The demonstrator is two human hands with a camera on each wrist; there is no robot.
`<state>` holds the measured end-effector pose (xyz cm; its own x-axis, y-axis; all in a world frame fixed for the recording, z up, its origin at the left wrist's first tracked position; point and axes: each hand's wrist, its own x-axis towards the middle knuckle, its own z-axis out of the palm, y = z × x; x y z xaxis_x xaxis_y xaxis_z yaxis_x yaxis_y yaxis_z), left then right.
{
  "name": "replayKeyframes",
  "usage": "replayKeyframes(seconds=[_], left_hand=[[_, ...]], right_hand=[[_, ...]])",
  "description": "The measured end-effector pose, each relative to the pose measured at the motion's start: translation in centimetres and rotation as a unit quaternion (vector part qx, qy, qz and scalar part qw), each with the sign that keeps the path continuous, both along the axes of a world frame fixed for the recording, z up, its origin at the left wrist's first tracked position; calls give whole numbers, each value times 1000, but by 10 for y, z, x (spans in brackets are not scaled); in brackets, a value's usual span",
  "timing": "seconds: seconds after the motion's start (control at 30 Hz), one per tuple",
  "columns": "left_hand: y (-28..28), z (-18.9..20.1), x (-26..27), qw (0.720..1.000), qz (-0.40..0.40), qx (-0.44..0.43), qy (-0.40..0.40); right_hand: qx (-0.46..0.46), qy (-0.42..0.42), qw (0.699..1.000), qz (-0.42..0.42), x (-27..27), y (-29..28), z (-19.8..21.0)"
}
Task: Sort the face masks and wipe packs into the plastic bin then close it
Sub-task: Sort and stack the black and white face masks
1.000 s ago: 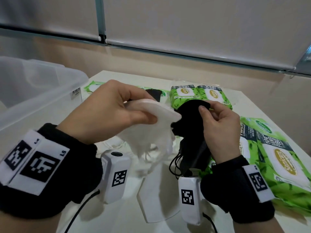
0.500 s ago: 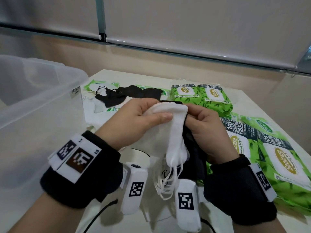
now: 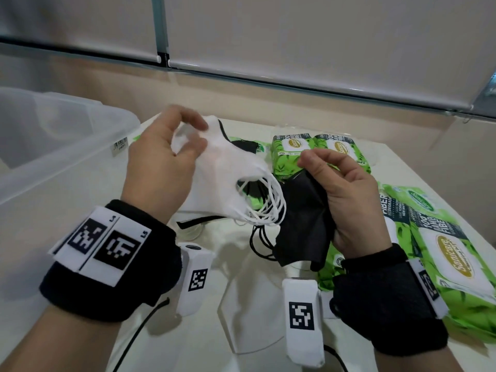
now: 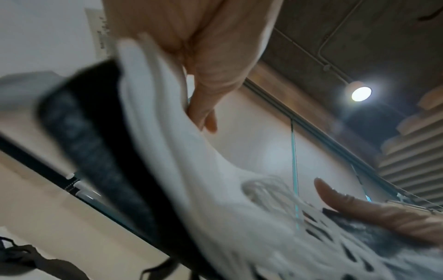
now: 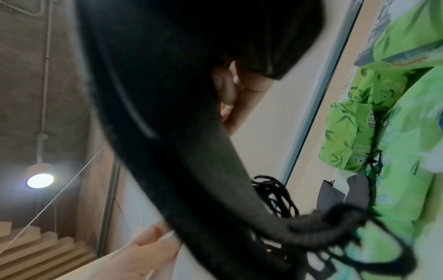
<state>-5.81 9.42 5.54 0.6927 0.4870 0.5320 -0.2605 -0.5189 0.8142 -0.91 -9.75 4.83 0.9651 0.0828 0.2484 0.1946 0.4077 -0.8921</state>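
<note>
My left hand (image 3: 185,146) pinches a stack of white face masks (image 3: 225,181) with a black-edged one behind, held above the table; their white ear loops (image 3: 264,208) trail toward the right. In the left wrist view the white masks (image 4: 182,161) fill the frame under the fingers (image 4: 206,106). My right hand (image 3: 338,183) grips a bundle of black face masks (image 3: 303,224), loops dangling. The right wrist view shows the black masks (image 5: 182,132) close up. Green wipe packs (image 3: 316,149) lie at the back and more wipe packs (image 3: 442,245) on the right.
A clear plastic bin (image 3: 53,162) stands open at the left, its rim level with my left hand. More masks, white (image 3: 255,318) and black (image 3: 244,145), lie on the white table (image 3: 402,167). A wall with blinds runs behind the table.
The hands, pressed together half a second ago, have parted: the left lifted the white masks up and left toward the bin, the right kept the black masks lower right.
</note>
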Motion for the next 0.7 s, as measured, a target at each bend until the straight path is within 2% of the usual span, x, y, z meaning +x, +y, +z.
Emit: replayKeyframes(seconds=[0.1, 0.23, 0.3, 0.47, 0.6, 0.7], left_hand=[[-1, -1, 2, 996, 49, 54, 45], [-3, 3, -1, 989, 82, 94, 76], [-10, 7, -4, 989, 49, 122, 74], [-39, 9, -13, 976, -154, 96, 124], [-55, 4, -13, 972, -177, 92, 124], [-53, 1, -11, 974, -164, 91, 128]], right_hand=[[15, -19, 999, -29, 0, 0, 1], [-42, -79, 990, -113, 1, -1, -1], [-51, -88, 987, -126, 0, 0, -4], [-46, -57, 992, -102, -2, 7, -7], [-70, -69, 990, -106, -4, 11, -7], [-77, -67, 994, -47, -7, 13, -4]])
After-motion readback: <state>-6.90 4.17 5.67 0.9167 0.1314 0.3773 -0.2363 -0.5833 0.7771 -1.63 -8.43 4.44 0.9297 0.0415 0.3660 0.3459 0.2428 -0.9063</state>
